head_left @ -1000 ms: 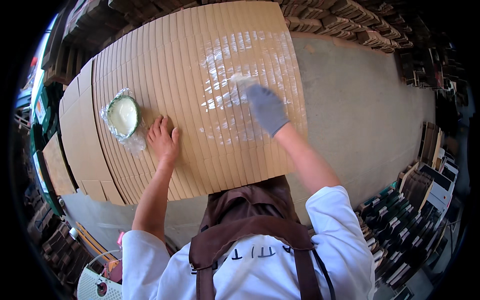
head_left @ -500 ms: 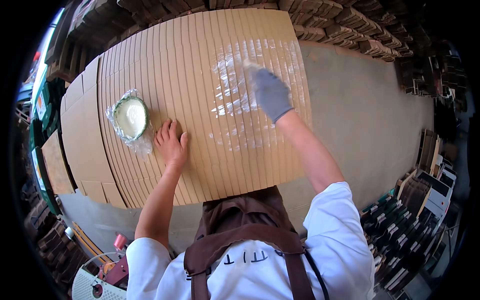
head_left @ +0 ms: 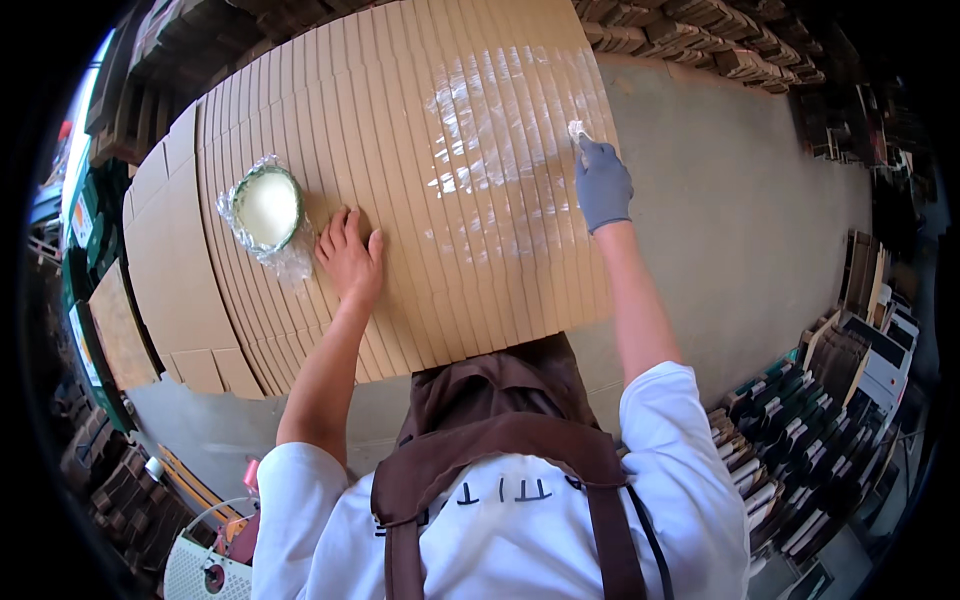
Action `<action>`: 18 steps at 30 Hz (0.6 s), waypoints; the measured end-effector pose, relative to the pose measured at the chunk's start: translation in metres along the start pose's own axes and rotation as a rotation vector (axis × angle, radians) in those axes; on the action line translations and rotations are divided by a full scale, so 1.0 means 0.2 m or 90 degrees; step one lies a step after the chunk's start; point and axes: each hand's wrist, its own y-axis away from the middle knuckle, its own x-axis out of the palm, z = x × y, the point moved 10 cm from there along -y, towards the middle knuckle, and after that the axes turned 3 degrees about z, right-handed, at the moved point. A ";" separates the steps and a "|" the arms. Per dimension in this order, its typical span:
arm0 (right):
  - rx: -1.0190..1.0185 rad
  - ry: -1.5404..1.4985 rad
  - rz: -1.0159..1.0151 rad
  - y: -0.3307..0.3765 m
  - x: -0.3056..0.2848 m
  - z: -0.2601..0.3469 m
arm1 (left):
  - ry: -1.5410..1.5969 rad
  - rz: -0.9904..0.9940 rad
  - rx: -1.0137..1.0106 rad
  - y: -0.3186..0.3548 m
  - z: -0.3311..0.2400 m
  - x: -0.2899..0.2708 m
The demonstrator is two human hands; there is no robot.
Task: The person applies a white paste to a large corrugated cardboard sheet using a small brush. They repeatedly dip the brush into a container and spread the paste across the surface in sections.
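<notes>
Under my hands lie overlapping sheets of brown cardboard [head_left: 385,270], fanned out so that their edges form narrow strips. My right hand [head_left: 604,185], in a grey glove, is closed on a small brush with pale bristles [head_left: 576,131] at the right edge of the sheets; its handle is hidden in my fist. A wet, glossy white coating [head_left: 490,130] streaks the strips left of it. My bare left hand [head_left: 350,255] rests flat on the cardboard with fingers spread. Just left of it stands a green-rimmed bowl [head_left: 297,212] of white paste, with crumpled clear plastic around it.
Grey concrete floor [head_left: 730,210] stretches to the right. Stacks of flat cardboard [head_left: 690,40] line the far side. Dark upright panels [head_left: 800,430] stand in a row at the lower right. A perforated pale machine part [head_left: 205,570] and a pink spool [head_left: 251,475] are at the lower left.
My right hand has swept the brush rightward to the edge of the cardboard. My left hand stays flat beside the bowl. The whole view has shifted slightly, so the sheets appear higher.
</notes>
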 end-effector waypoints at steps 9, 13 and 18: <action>0.141 0.084 0.129 0.23 0.01 -0.18 | 0.006 -0.018 0.002 0.00 0.01 0.01; -0.149 -0.080 -0.075 0.49 0.01 0.20 | -0.022 -0.016 -0.008 0.01 0.01 0.02; 0.085 0.075 0.076 0.48 0.01 -0.22 | -0.016 -0.020 0.000 0.01 0.01 0.03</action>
